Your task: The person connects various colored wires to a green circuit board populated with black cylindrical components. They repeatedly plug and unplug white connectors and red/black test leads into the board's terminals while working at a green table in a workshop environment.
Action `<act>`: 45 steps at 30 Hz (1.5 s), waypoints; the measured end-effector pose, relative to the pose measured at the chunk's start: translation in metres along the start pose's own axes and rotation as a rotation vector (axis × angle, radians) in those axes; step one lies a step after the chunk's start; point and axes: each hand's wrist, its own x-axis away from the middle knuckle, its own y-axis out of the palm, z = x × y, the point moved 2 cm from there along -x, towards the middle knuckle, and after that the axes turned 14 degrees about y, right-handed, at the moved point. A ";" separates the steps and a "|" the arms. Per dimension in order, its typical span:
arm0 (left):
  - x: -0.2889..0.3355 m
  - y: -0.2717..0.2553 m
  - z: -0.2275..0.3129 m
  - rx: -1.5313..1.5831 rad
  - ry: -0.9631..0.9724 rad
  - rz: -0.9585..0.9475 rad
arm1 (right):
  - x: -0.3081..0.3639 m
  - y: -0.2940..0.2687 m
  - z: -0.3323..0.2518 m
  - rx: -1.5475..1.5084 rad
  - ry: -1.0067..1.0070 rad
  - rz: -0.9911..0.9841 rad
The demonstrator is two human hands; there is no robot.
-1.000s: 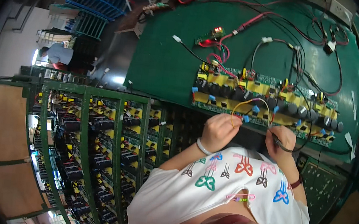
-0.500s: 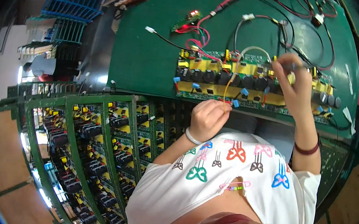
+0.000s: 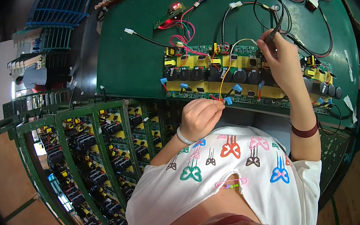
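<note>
A long green circuit board [image 3: 200, 88] lies along the table's near edge, carrying black round capacitors, yellow-wrapped parts and blue-capped leads. My left hand [image 3: 199, 119] is closed at the board's near edge, pinching the end of a thin yellow wire [image 3: 223, 79]. The wire arches over the board, turns whitish and reaches the fingers of my right hand [image 3: 285, 64]. That hand is closed around a black pen-like probe [image 3: 277, 28] above the board's far side, with a black cable running up from it. The probe's tip is hidden by the fingers.
A small circuit board with red lights [image 3: 170, 15] lies on the green table [image 3: 127, 67], among red and black cables. To the left stands a green rack [image 3: 74, 113] filled with similar boards. A person [image 3: 36, 77] is farther off, near a blue rack [image 3: 60, 3].
My right hand has shifted toward the far side of the board, and the probe in it shows more clearly. My left hand keeps its pinch. The whole view has shifted slightly.
</note>
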 end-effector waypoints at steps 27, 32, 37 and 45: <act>0.002 -0.002 0.001 0.007 0.026 0.023 | 0.004 0.001 -0.008 0.065 -0.109 0.056; 0.001 -0.004 0.000 0.017 0.037 0.011 | 0.013 0.006 -0.033 -0.077 -0.053 0.013; 0.003 -0.001 -0.003 0.028 0.017 0.012 | 0.004 0.028 -0.022 -0.061 -0.095 0.064; 0.002 -0.001 -0.002 0.036 0.008 0.014 | 0.005 0.032 -0.022 0.018 -0.122 0.075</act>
